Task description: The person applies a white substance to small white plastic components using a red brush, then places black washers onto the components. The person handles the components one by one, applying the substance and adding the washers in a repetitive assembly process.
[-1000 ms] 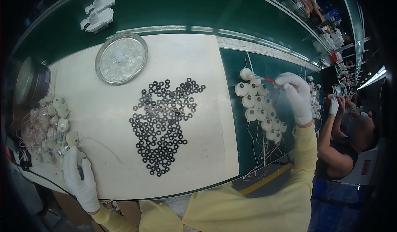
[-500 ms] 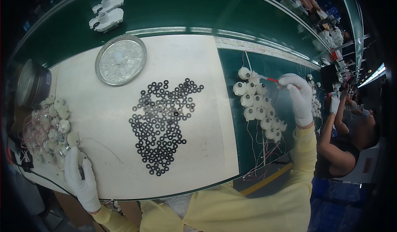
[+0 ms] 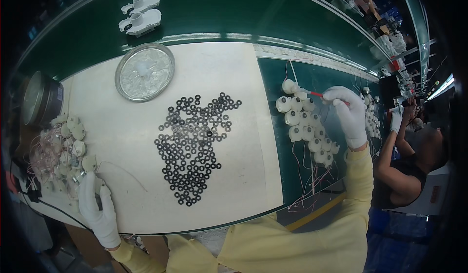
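At three o'clock, slightly high, a red-handled tool (image 3: 316, 94) is held pinched in the gloved right hand (image 3: 344, 111), fingers closed together on it. Its pale tip is kept at the upper end of a cluster of white round parts (image 3: 308, 134), much as half a second ago, so the work seems to be held at one spot. At eight o'clock, the left hand (image 3: 97, 205) is rested low by the table edge, thumb and fingers parted around a pale round piece (image 3: 99, 184); whether that piece is gripped or only touched cannot be told from this view.

Just beyond the left hand, towards nine o'clock, wired parts (image 3: 78, 148) are heaped. Between the hands, black rings (image 3: 189, 175) are spread on the white table (image 3: 243, 185), their layout unchanged. At ten o'clock a round dish (image 3: 138, 98) is set, and at nine a dark tin (image 3: 51, 100). The clearest change is seen at eleven o'clock: two white housings (image 3: 141, 23) have been shifted rightwards along the green strip (image 3: 219, 12), with neither hand near them.
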A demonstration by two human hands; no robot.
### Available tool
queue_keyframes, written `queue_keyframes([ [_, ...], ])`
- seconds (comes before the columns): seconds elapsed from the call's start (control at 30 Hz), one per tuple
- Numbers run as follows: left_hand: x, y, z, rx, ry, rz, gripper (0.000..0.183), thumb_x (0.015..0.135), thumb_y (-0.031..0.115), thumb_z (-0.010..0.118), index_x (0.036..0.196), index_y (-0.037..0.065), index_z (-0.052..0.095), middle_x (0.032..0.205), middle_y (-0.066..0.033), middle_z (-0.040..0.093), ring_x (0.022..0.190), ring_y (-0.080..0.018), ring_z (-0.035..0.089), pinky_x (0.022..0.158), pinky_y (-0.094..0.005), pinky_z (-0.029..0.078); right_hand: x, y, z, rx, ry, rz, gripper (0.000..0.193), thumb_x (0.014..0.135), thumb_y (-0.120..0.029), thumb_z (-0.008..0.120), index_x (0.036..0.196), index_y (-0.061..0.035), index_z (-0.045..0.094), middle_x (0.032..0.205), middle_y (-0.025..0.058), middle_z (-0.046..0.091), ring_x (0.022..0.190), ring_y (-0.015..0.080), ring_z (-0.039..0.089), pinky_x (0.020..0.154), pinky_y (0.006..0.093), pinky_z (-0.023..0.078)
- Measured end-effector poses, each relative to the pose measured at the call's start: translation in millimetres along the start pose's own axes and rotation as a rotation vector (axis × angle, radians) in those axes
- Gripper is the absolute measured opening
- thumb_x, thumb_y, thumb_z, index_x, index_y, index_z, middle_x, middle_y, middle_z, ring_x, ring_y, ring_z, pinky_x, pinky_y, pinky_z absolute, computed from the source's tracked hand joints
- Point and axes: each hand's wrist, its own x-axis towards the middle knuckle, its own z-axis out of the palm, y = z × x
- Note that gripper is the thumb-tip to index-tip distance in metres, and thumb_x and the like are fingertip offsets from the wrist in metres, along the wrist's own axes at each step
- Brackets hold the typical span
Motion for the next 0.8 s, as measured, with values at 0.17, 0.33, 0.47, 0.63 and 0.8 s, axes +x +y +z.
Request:
queue_keyframes([
  [0.17, -0.1, -0.2, -0.1, 0.005, 0.002, 0.006, 0.042, 0.088, -0.004, 0.061, 0.13, -0.001, 0.057, 0.128, -0.018, 0.06, 0.116, -0.0323, 0.058, 0.1, -0.039, 0.045, -4.9, 2.6, -2.2, -0.012, 0.012, 0.008, 0.023, 0.084, 0.005, 0.048, 0.097, 0.0049, 0.067, 0.099, 0.0119, 0.067, 0.085, 0.0162, 0.063, 0.079, 0.0282, 0.05],
  [0.33, 0.4, -0.1, -0.4, 0.016, 0.0, 0.009, 0.043, 0.088, -0.004, 0.061, 0.13, -0.001, 0.057, 0.128, -0.0179, 0.06, 0.117, -0.0322, 0.058, 0.099, -0.0387, 0.045, -7.2, 4.3, -1.9, -0.011, 0.029, 0.033, 0.023, 0.084, 0.005, 0.048, 0.097, 0.005, 0.067, 0.099, 0.0119, 0.067, 0.085, 0.0163, 0.063, 0.078, 0.028, 0.05],
  [0.47, 1.4, 0.5, -0.6, 0.048, 0.005, 0.034, 0.043, 0.088, -0.004, 0.061, 0.13, -0.001, 0.057, 0.128, -0.0178, 0.06, 0.117, -0.0319, 0.058, 0.099, -0.0385, 0.045, -10.8, 4.2, -4.1, 0.001, 0.046, 0.067, 0.023, 0.084, 0.004, 0.048, 0.097, 0.0049, 0.067, 0.1, 0.012, 0.067, 0.086, 0.0165, 0.063, 0.078, 0.0277, 0.049],
  [0.63, 1.6, 1.3, -1.3, 0.032, 0.004, 0.024, 0.042, 0.088, -0.004, 0.061, 0.13, -0.001, 0.057, 0.128, -0.0177, 0.06, 0.117, -0.0318, 0.058, 0.099, -0.0385, 0.046, -13.7, 4.9, -5.8, 0.03, 0.067, 0.051, 0.023, 0.084, 0.004, 0.048, 0.098, 0.005, 0.067, 0.101, 0.0129, 0.067, 0.086, 0.0169, 0.063, 0.079, 0.0281, 0.049],
  [0.8, 2.4, 2.5, -2.3, 0.032, -0.001, 0.024, 0.042, 0.088, -0.003, 0.061, 0.13, -0.001, 0.058, 0.128, -0.0179, 0.061, 0.117, -0.0319, 0.058, 0.1, -0.0383, 0.045, -15.5, -1.1, -0.6, 0.141, 0.022, 0.007, 0.022, 0.084, 0.002, 0.049, 0.097, 0.0053, 0.067, 0.102, 0.0135, 0.067, 0.086, 0.0172, 0.063, 0.08, 0.0291, 0.05],
])
